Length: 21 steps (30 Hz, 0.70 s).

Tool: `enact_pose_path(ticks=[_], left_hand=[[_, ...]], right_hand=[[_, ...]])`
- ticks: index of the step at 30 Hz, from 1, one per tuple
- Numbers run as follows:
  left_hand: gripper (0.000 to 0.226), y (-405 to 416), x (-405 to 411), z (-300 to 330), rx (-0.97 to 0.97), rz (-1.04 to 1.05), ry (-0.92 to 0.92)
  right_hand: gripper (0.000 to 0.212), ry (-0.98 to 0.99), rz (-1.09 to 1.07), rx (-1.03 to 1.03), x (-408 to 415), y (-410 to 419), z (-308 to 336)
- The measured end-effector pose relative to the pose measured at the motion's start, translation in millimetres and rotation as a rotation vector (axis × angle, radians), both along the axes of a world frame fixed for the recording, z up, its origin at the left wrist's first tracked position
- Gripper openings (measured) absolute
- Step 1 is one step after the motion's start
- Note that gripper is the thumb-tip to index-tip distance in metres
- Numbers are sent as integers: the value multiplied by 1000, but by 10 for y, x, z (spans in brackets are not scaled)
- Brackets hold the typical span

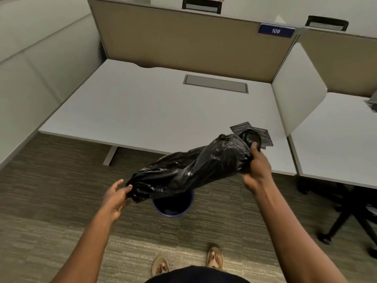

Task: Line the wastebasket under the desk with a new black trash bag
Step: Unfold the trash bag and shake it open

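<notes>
Head view: we hold the black trash bag (189, 170) stretched between both hands, in the air above the blue wastebasket (173, 207), which stands on the carpet in front of the desk (142, 107), not under it. Bag is bunched lengthwise and slanted, high end at right, low end at left, approx. over the basket rim. We judge this posture serves to find the open end and spread it before lowering.

Left hand (116, 198): grip pinches the low end betw. thumb and fingertips, remaining fingers loose. Right hand (257, 169): grip clenched around the gathered high end, thumb on top.

Folded spare bags (265, 135) lie flat on the desk near its front edge, just behind the right hand.
</notes>
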<state>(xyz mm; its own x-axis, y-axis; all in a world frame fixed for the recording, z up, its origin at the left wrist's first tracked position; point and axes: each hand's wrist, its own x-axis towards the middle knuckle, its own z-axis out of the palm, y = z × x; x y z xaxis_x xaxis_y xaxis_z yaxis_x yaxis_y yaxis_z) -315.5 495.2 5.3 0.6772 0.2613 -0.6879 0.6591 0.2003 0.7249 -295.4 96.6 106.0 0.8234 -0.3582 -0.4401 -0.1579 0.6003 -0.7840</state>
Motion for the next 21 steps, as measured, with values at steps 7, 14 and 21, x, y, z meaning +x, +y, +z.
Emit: enact_pose_path(ticks=[7, 14, 21], left_hand=[[41, -580, 88, 684, 394, -255, -430], [34, -1325, 66, 1074, 314, -657, -546], [12, -1342, -410, 838, 764, -475, -931]], right_hand=[[46, -87, 267, -109, -29, 563, 9], [27, -136, 443, -330, -10, 1001, -59], [31, 23, 164, -391, -3, 959, -54]])
